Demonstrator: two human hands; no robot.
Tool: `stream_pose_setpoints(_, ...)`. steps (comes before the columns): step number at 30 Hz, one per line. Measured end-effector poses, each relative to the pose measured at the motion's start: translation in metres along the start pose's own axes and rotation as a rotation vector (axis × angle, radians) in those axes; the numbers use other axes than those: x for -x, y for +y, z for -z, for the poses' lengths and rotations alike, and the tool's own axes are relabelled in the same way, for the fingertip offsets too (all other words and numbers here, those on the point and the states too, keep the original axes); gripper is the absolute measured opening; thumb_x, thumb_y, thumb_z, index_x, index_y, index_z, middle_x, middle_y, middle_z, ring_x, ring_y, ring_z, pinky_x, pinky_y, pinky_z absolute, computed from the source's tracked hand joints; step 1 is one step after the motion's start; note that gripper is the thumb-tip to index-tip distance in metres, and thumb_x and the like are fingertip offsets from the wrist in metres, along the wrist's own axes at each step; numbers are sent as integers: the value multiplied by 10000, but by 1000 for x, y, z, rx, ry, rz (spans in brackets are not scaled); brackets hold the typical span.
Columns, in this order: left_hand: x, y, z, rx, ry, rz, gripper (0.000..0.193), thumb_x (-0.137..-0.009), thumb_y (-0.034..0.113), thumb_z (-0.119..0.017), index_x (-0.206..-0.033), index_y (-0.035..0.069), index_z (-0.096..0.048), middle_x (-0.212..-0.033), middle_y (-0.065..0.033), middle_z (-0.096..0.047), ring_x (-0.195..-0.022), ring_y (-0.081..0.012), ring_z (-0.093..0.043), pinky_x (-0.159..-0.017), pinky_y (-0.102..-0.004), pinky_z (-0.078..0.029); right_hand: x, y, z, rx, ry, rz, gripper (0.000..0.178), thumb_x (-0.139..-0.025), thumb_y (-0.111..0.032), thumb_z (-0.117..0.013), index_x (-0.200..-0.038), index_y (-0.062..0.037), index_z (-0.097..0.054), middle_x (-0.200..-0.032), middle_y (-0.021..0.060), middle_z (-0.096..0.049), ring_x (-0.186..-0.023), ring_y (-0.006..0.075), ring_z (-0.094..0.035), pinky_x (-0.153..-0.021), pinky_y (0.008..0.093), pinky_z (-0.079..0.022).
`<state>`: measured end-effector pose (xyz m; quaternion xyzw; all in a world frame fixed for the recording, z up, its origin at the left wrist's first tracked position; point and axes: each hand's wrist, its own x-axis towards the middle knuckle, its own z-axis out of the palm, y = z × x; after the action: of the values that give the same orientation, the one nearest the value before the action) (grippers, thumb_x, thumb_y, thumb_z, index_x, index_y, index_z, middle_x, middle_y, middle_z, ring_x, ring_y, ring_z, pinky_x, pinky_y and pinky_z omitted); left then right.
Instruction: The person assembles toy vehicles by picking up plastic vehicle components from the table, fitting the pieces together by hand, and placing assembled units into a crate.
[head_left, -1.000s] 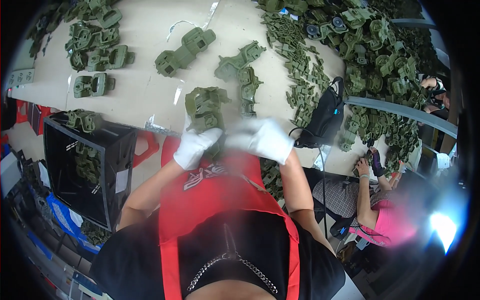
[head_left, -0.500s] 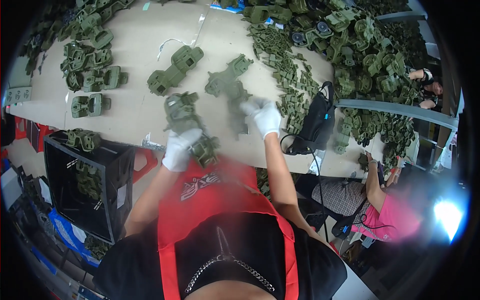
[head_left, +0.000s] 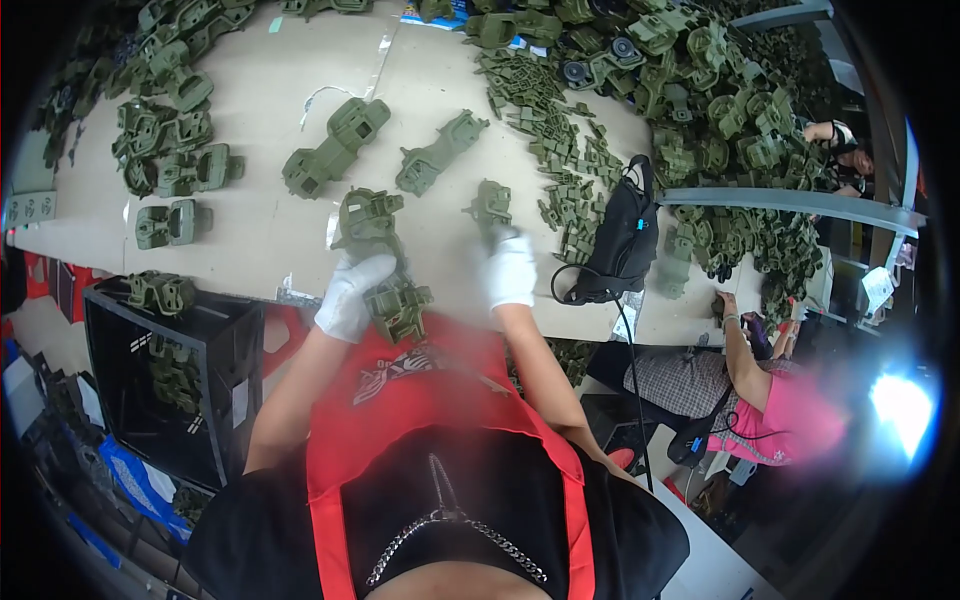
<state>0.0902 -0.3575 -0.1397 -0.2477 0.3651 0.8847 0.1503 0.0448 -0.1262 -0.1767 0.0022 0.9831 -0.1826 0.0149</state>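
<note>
My left hand [head_left: 354, 295], in a white glove, is closed around the middle of an olive-green plastic chassis-like part [head_left: 372, 222]. The part slants from the tabletop toward my red apron. My right hand [head_left: 511, 272], also gloved and smeared by motion, is at the near end of a second chassis-like part [head_left: 491, 203]. Its fingers look wrapped over that end, hiding the part's lower half. Just beyond, two similar parts lie flat on the table: a larger one [head_left: 336, 148] at left and a slimmer one [head_left: 442, 152] at right.
Small green pieces [head_left: 560, 150] spread beside a black cable-fed tool or pouch [head_left: 622, 235]. Large heaps of green parts [head_left: 730, 110] fill the far right, under a grey metal bar [head_left: 790, 201]. More parts [head_left: 175, 170] stand at left, above a black crate [head_left: 150, 390]. A co-worker [head_left: 750, 400] sits at right.
My right hand has moved slightly left and nearer to me, now covering the near end of its part. The left hand still holds its part in nearly the same place.
</note>
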Motion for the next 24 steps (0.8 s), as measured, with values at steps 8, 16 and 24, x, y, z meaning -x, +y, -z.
stream_pose_setpoints(8,-7,2,-5,72,-169,-21,966,-621,791,-574,-1254,68,-471,-1071,-62,-590,-945,-207,-604,-825,-396,-532,-43,45,-13,-658,-40,-173,304,-791,-96,-691,-1081,-12,-652,-901,99,-696,-754,162,-639,-718,277,-508)
stream_pose_setpoints(16,9,5,-26,-137,-152,-259,948,-733,812,-489,-1257,23,-493,-925,-30,-606,-797,-129,-590,-705,-277,-501,6,-120,112,-378,47,390,235,-803,-193,-650,-1030,-129,-646,-916,127,-666,-749,302,-653,-682,397,-540)
stream_pose_setpoints(24,12,15,-41,-168,-50,-263,449,-717,77,-674,-1150,27,-564,-970,-23,-617,-882,-137,-597,-781,-294,-490,3,-127,100,-370,46,374,265,-789,-133,-643,-1054,-122,-631,-953,147,-665,-811,342,-650,-711,412,-536)
